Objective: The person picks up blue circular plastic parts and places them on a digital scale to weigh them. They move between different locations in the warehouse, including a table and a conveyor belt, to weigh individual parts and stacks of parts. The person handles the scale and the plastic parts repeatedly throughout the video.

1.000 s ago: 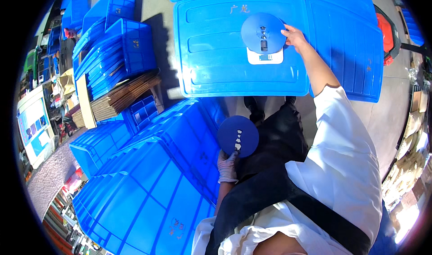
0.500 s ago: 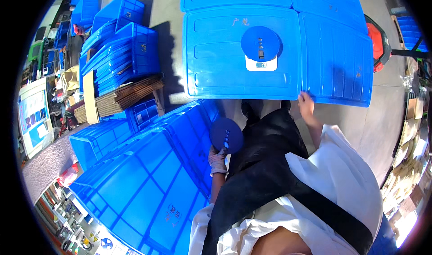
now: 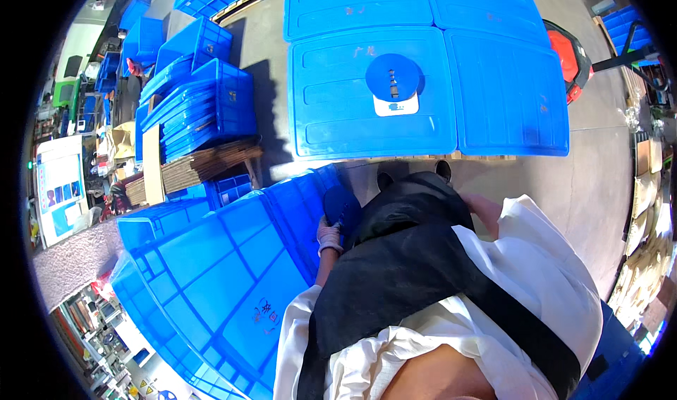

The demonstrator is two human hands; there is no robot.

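My left hand [image 3: 328, 235], in a pale glove, is closed on the lower edge of a dark blue round disc [image 3: 341, 207]. It hangs low at my left side, beside a large blue plastic crate [image 3: 233, 266]. A similar blue disc [image 3: 389, 72], with a row of small slots, lies ahead on a blue crate lid [image 3: 331, 104]. From under that disc shows the near part of a white card [image 3: 396, 106]. On the right, part of my bare forearm [image 3: 485, 208] shows beside the black apron; the right hand's fingers are hidden.
Several lidded crates stand together ahead, with a red and black machine part [image 3: 566, 65] at their right. To the left are stacked blue lids [image 3: 185, 125], flattened cardboard [image 3: 211, 161] and more crates. A pale ledge [image 3: 77, 262] runs at the far left.
My right hand has left the near edge of the crate lids and dropped back beside the apron. The disc in my left hand has tilted and shifted slightly left. The view has moved a little.
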